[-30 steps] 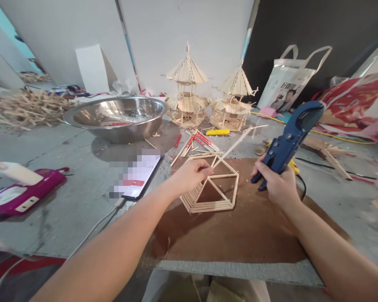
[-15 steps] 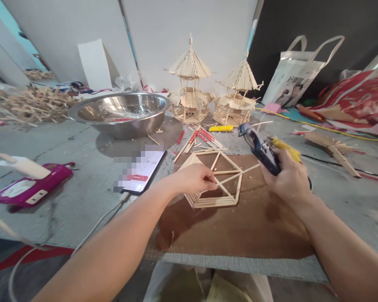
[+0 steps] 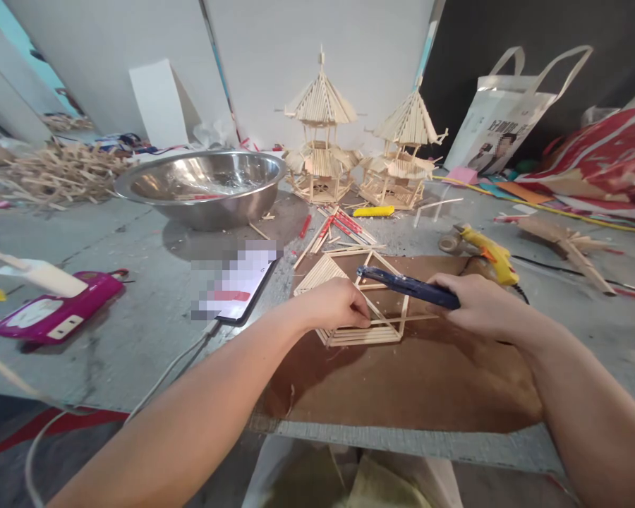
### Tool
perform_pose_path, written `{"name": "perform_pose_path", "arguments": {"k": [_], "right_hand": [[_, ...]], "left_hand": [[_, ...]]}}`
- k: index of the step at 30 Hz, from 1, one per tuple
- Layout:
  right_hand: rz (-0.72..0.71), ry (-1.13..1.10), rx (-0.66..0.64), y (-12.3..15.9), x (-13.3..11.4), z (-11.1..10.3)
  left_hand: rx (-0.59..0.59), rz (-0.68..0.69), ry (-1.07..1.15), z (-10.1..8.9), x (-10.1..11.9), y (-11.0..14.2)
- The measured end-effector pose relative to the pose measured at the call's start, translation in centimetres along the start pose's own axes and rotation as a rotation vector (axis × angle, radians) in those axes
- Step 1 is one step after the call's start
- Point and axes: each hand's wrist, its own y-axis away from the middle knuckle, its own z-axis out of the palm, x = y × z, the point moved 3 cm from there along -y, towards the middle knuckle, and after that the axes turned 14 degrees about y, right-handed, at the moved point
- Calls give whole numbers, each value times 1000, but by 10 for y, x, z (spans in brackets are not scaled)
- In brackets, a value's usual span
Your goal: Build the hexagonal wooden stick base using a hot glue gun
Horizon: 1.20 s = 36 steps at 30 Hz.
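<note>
A hexagonal frame of thin wooden sticks (image 3: pixel 363 340) lies on a brown board (image 3: pixel 402 395). Strips fill its left and near sides, and spokes cross its middle. My left hand (image 3: pixel 336 305) is closed in a pinch over the frame, on the end of a loose wooden stick (image 3: pixel 420 319) that points right past the frame's edge. My right hand (image 3: pixel 479 305) is wrapped round dark blue-handled cutters (image 3: pixel 410 286), their head pointing left above the frame. Whether the cutters' jaws are parted I cannot tell.
A yellow glue gun (image 3: pixel 490 255) lies beyond my right hand. Behind the frame are red-marked sticks (image 3: pixel 343 224), a yellow ridged piece (image 3: pixel 373 211) and two stick pagodas (image 3: pixel 322 166). A steel basin (image 3: pixel 233 208), phone (image 3: pixel 243 286) and purple power strip (image 3: pixel 66 310) are to the left.
The cutters have swung left and down over the frame in my right hand, uncovering the glue gun. The stick in my left hand has turned from slanting upward to nearly level.
</note>
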Motion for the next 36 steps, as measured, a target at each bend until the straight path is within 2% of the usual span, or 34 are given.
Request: {"name": "perform_pose_path", "arguments": {"k": [3,10,16,28,36], "right_hand": [[12,-12,-29,-1,2,0],[-58,-42,-45,-2,-1,1],[-32,-42,-43,-3,-2,2],[-12,-55,-36,-4,-3,2],[-74,-206,-55,-3,-7,3]], "left_hand": [[-2,0,-10,0,-1,0],[20,-34,-3,1,-2,0],[2,-3,-8,1,-2,-1],[9,-53,-9,1,-2,1],[0,-59,-74,1,1,1]]}}
